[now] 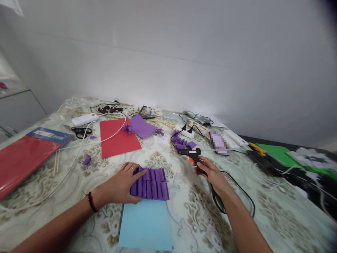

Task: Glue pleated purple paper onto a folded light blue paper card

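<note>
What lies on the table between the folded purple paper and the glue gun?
In the head view, nothing lies between the folded purple paper and the glue gun: only bare patterned tablecloth shows there.

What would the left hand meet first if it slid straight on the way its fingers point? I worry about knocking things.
Probably only the purple folded paper that the left hand already rests on; beyond that, bare tablecloth, though depth is unclear.

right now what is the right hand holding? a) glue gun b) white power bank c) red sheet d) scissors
a: the right hand is wrapped around the handle of the black glue gun, while the left hand lies flat on the purple folded paper.
</note>
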Motion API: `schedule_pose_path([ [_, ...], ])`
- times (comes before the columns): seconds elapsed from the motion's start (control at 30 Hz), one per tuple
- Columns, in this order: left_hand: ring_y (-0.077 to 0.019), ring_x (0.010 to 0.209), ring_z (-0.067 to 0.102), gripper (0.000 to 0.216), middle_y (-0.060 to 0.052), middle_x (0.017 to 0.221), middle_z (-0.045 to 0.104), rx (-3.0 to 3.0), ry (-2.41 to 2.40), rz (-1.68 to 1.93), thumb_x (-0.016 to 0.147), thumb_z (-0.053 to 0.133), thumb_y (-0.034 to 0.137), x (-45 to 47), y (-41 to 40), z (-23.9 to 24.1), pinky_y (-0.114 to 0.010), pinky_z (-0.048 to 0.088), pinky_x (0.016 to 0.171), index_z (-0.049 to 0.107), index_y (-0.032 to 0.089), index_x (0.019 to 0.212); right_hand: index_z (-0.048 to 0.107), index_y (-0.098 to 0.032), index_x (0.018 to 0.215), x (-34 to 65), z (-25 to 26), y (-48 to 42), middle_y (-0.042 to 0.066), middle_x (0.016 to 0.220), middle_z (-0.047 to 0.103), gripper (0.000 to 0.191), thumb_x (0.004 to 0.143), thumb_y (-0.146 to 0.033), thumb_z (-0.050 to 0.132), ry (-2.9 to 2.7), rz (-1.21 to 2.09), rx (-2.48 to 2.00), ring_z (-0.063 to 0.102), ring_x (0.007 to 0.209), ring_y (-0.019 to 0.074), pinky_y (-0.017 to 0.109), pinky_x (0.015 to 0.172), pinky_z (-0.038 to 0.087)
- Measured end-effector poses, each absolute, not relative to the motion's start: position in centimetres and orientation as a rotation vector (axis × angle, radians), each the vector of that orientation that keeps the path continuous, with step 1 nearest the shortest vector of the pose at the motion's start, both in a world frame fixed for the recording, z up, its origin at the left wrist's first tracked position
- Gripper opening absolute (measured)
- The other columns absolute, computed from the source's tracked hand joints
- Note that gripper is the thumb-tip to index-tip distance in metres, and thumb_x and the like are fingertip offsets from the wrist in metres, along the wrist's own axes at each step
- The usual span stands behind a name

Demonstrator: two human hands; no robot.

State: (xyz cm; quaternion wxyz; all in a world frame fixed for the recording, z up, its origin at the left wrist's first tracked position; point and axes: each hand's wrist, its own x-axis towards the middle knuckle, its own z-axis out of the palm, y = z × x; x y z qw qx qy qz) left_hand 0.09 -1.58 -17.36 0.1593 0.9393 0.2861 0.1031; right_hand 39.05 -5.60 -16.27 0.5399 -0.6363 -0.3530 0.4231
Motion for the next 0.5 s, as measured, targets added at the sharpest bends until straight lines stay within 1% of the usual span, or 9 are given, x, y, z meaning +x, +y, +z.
schedule_pose_path([
  [0.13, -0.0456, 0.139, 0.048, 0.103, -0.023, 0.145, 0.053, 2.635, 0.838, 0.295, 0.071, 0.091, 0.052, 0.0, -1.5, -17.6, -0.064, 0.038, 0.119, 0.050, 0.019, 0.159, 0.066, -0.024, 0.106, 38.9, -16.1, -5.4, -0.001, 0.076, 0.075, 0.055, 0.060, -0.040, 0.091, -0.786, 1.009, -1.470, 0.063, 0.062, 0.0179, 0.032, 0.062, 0.053],
  [0.2, -0.0473, 0.143, 0.045, 0.105, -0.024, 0.152, 0.049, 2.583, 0.816, 0.308, 0.072, 0.090, 0.060, -0.3, -1.4, -17.5, -0.067, 0.036, 0.120, 0.048, 0.022, 0.161, 0.066, -0.024, 0.107, 38.8, -16.2, -5.4, -0.001, 0.073, 0.074, 0.057, 0.059, -0.041, 0.092, -0.758, 1.003, -1.449, 0.062, 0.060, 0.0177, 0.031, 0.061, 0.053],
  [0.27, -0.0479, 0.150, 0.039, 0.105, -0.022, 0.162, 0.042, 2.497, 0.770, 0.332, 0.075, 0.084, 0.071, -0.9, -1.0, -17.2, -0.067, 0.034, 0.122, 0.045, 0.028, 0.163, 0.066, -0.023, 0.105, 38.9, -16.5, -5.3, -0.002, 0.070, 0.072, 0.058, 0.057, -0.042, 0.092, -0.731, 0.991, -1.431, 0.060, 0.058, 0.0174, 0.031, 0.059, 0.051],
  [0.33, -0.0424, 0.155, 0.036, 0.087, -0.016, 0.168, 0.038, 2.395, 0.770, 0.396, 0.089, 0.069, 0.073, -1.7, -0.1, -16.7, -0.061, 0.036, 0.124, 0.045, 0.033, 0.162, 0.066, -0.023, 0.102, 39.1, -16.8, -5.2, -0.002, 0.068, 0.072, 0.057, 0.056, -0.042, 0.093, -0.707, 0.980, -1.411, 0.059, 0.056, 0.0171, 0.031, 0.057, 0.050],
  [0.4, -0.0333, 0.154, 0.042, 0.062, -0.011, 0.166, 0.044, 2.320, 0.861, 0.497, 0.105, 0.048, 0.063, -2.4, 1.7, -16.2, -0.052, 0.038, 0.126, 0.048, 0.034, 0.160, 0.066, -0.023, 0.101, 39.3, -17.0, -5.2, -0.002, 0.069, 0.072, 0.057, 0.055, -0.042, 0.093, -0.686, 0.976, -1.388, 0.059, 0.056, 0.0170, 0.031, 0.056, 0.049],
  [0.43, -0.0310, 0.152, 0.044, 0.057, -0.011, 0.162, 0.048, 2.311, 0.918, 0.535, 0.109, 0.043, 0.058, -2.6, 3.0, -15.9, -0.051, 0.037, 0.126, 0.049, 0.032, 0.159, 0.066, -0.023, 0.101, 39.4, -17.1, -5.1, -0.002, 0.069, 0.072, 0.057, 0.055, -0.042, 0.093, -0.677, 0.977, -1.374, 0.059, 0.056, 0.0169, 0.030, 0.056, 0.049],
  [0.5, -0.0328, 0.149, 0.047, 0.060, -0.014, 0.156, 0.053, 2.301, 1.033, 0.605, 0.105, 0.054, 0.055, -2.6, 6.3, -15.2, -0.052, 0.036, 0.127, 0.050, 0.026, 0.157, 0.066, -0.023, 0.100, 39.4, -17.2, -5.0, -0.002, 0.069, 0.072, 0.056, 0.055, -0.043, 0.093, -0.665, 0.988, -1.344, 0.059, 0.055, 0.0165, 0.030, 0.056, 0.049],
])
